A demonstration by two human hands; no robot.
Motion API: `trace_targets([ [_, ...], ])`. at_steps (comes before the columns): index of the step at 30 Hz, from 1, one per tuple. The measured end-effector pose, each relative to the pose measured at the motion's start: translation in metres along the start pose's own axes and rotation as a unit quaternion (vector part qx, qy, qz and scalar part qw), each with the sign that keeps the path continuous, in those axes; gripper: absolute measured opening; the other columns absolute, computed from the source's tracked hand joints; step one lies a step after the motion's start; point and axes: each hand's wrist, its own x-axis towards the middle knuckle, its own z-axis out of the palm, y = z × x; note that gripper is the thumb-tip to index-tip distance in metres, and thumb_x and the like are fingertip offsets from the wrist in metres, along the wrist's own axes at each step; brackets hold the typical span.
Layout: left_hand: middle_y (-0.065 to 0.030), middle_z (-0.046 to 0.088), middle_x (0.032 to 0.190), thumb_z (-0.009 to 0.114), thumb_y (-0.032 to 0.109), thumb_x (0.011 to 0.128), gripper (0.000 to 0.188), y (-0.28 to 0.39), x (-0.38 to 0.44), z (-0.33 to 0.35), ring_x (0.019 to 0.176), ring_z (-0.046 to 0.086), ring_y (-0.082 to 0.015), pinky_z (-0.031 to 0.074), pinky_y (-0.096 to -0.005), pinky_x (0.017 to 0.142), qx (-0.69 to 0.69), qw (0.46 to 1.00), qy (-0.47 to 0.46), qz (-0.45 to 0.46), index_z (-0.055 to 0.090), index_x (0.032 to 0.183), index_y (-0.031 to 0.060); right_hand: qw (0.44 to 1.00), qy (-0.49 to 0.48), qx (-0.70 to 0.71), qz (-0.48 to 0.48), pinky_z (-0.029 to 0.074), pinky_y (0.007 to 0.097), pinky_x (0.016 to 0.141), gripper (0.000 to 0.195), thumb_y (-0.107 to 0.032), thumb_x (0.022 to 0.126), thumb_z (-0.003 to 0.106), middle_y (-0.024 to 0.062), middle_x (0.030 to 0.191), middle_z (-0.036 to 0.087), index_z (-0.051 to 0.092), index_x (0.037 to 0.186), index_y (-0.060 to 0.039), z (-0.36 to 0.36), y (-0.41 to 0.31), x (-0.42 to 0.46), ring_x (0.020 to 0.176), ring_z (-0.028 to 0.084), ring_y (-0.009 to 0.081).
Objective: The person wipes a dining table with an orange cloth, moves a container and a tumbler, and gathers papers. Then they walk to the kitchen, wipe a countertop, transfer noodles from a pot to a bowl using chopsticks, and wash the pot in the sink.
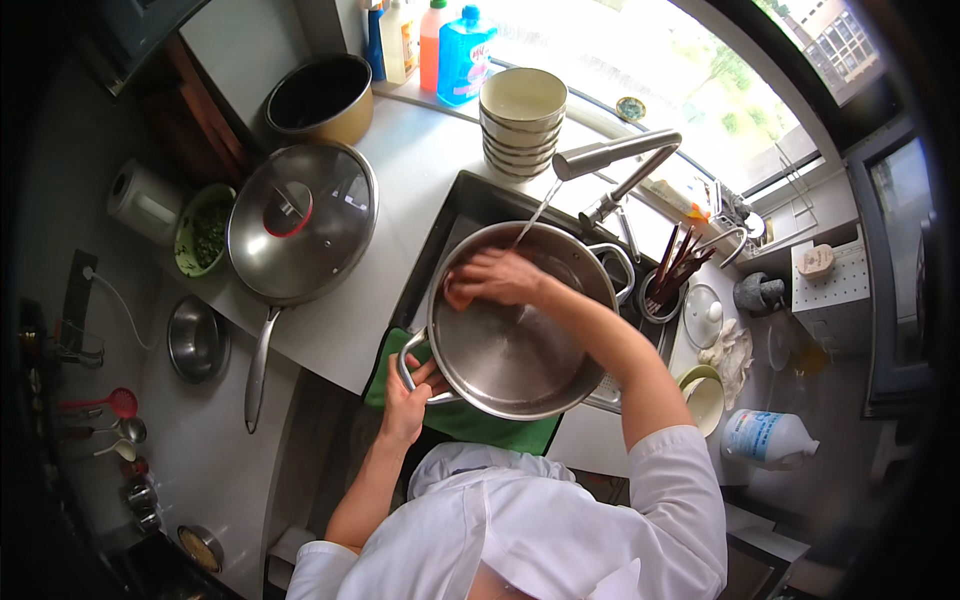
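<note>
A large stainless steel pot (517,360) rests tilted over the dark sink (457,202). My left hand (409,397) grips the pot's looped metal handle (409,360) on the near left side. Inside the pot, my right hand (499,277) presses a reddish-orange cloth or sponge (457,292) to the wall; the fingers partly hide it. Water (540,214) runs from the metal faucet (600,157) into the pot. Under the pot's near edge, a green cloth (487,435) hangs over the counter's front.
Left of the sink stands a lidded frying pan (337,217), its handle jutting past the counter edge. Stacked bowls (523,127) stand behind the sink. At the right are a utensil holder (664,300), a glass lid (703,315) and a white plastic bottle (769,439).
</note>
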Motion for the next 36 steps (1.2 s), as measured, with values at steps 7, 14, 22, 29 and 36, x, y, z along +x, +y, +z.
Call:
trace_targets([
  [7, -0.0278, 0.051, 0.128, 0.032, -0.017, 0.076, 0.04, -0.012, -0.002, -0.003, 0.106, 0.063, -0.0364, 0.057, -0.046, 0.087, -0.02, 0.999, 0.02, 0.036, 0.032, 0.107, 0.0099, 0.889, -0.201, -0.166, 0.378, 0.041, 0.0372, 0.084, 0.043, -0.027, 0.084, 0.055, 0.0145, 0.119, 0.054, 0.054, 0.118, -0.0009, -0.01, -0.039, -0.086, 0.111, 0.049, 0.0255],
  [14, -0.0279, 0.05, 0.13, 0.032, -0.016, 0.076, 0.041, -0.007, 0.004, -0.001, 0.107, 0.063, -0.036, 0.056, -0.0464, 0.089, -0.003, 1.0, 0.01, 0.021, 0.032, 0.107, 0.0104, 0.852, -0.238, 0.307, 0.351, 0.052, 0.049, 0.084, 0.058, -0.016, 0.091, 0.044, 0.031, 0.126, 0.044, 0.026, 0.142, 0.0056, -0.06, -0.137, -0.064, 0.108, 0.055, 0.043],
  [22, -0.0281, 0.049, 0.13, 0.035, -0.016, 0.075, 0.043, -0.009, -0.003, -0.001, 0.107, 0.062, -0.0351, 0.052, -0.0471, 0.094, -0.006, 1.0, 0.019, 0.021, 0.03, 0.108, 0.01, 0.966, -0.047, -0.114, 0.228, 0.04, 0.0335, 0.086, 0.063, -0.018, 0.077, 0.059, 0.0135, 0.111, 0.053, 0.045, 0.135, 0.0009, 0.003, -0.034, -0.028, 0.107, 0.05, 0.0239],
  [29, -0.0296, 0.048, 0.131, 0.035, -0.015, 0.074, 0.039, -0.013, -0.001, 0.0, 0.109, 0.061, -0.0343, 0.051, -0.0467, 0.097, -0.007, 0.999, 0.012, 0.048, 0.03, 0.105, 0.0082, 0.859, -0.321, -0.159, 0.366, 0.04, 0.0346, 0.091, 0.047, -0.035, 0.081, 0.063, 0.0165, 0.122, 0.053, 0.067, 0.112, -0.0003, 0.001, -0.05, -0.122, 0.115, 0.049, 0.0265],
  [36, -0.0321, 0.049, 0.129, 0.035, -0.015, 0.075, 0.037, 0.001, 0.006, 0.008, 0.105, 0.063, -0.034, 0.053, -0.0445, 0.094, 0.036, 0.999, 0.027, 0.023, 0.029, 0.104, 0.0072, 0.887, -0.293, 0.336, 0.121, 0.053, 0.0416, 0.087, 0.039, -0.018, 0.097, 0.041, 0.0161, 0.125, 0.054, 0.042, 0.136, -0.0193, -0.077, -0.135, -0.036, 0.11, 0.059, 0.0345],
])
